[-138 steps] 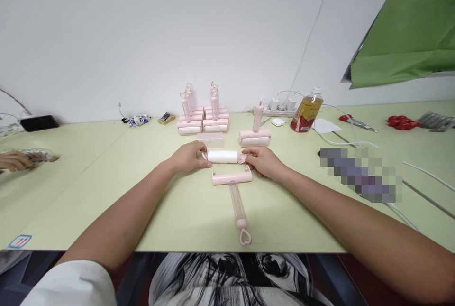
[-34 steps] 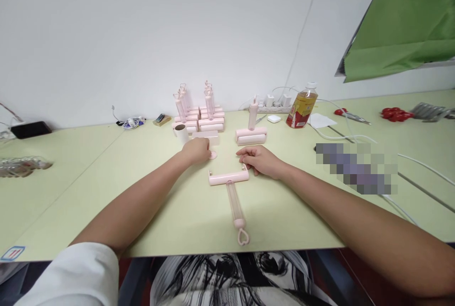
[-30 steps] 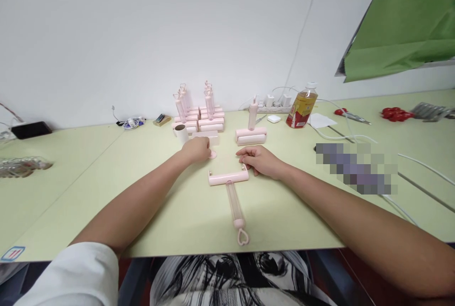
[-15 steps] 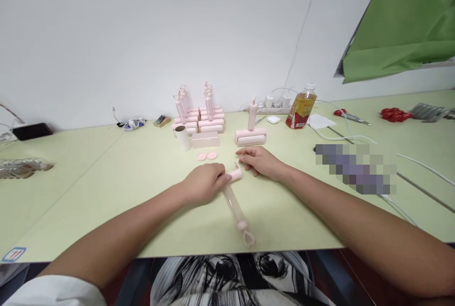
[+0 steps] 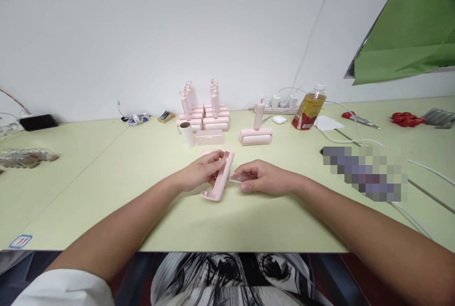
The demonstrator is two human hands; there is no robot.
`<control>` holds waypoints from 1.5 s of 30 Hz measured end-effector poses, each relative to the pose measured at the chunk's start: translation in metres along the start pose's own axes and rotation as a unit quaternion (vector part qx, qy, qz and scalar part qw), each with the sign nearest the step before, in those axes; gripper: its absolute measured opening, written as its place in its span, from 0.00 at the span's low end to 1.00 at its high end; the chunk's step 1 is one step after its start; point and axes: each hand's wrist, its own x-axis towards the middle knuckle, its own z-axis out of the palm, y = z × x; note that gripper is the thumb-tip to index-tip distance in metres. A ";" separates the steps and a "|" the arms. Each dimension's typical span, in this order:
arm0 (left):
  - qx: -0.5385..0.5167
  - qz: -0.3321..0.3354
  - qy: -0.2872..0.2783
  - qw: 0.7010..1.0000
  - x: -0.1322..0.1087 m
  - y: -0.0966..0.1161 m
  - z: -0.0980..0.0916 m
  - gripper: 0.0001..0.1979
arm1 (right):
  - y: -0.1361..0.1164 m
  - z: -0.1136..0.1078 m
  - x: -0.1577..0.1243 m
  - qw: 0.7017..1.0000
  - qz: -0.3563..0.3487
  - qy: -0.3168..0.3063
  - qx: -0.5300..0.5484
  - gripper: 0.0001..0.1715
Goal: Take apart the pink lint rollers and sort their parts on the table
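Pink roller frame [image 5: 222, 181] between hands, long axis from one to seven o'clock. Left hand [image 5: 199, 171], nearer, at frame's nine o'clock, thumb and fingers pinching it; right hand [image 5: 263, 177] at three, fingers curled round clear handle [image 5: 235, 178].

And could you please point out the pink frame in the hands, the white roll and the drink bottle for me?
Pink frame [image 5: 222, 176]: head view, on its long bar.
White roll [image 5: 188, 138]: head view, on its side.
Drink bottle [image 5: 308, 111]: head view, on its label.
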 end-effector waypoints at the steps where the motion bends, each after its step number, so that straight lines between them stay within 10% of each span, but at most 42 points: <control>1: -0.035 -0.016 -0.058 0.998 -0.001 -0.001 -0.002 0.21 | 0.001 0.000 0.000 1.000 -0.015 -0.014 -0.009 0.19; 7: -0.222 -0.048 -0.284 0.931 -0.002 -0.014 -0.002 0.24 | 0.007 0.001 -0.001 0.997 -0.055 -0.052 0.035 0.20; 21: -0.201 0.025 -0.172 0.964 -0.002 -0.010 0.010 0.16 | 0.005 -0.005 -0.001 0.994 -0.083 0.002 -0.070 0.22; 34: -0.129 0.093 -0.242 0.957 -0.016 0.009 0.000 0.21 | 0.008 -0.049 -0.013 0.996 -0.030 0.044 -0.076 0.21; 39: 0.233 0.066 0.074 0.967 -0.008 0.032 -0.039 0.15 | 0.014 -0.043 -0.010 0.993 0.001 0.038 -0.115 0.18; 42: 0.463 0.088 0.247 0.846 0.021 0.026 -0.054 0.11 | 0.015 -0.034 -0.005 0.989 0.010 0.038 -0.142 0.17; 45: 0.633 0.131 0.271 0.714 0.049 0.013 -0.060 0.09 | 0.016 -0.033 -0.004 0.990 0.009 0.064 -0.126 0.18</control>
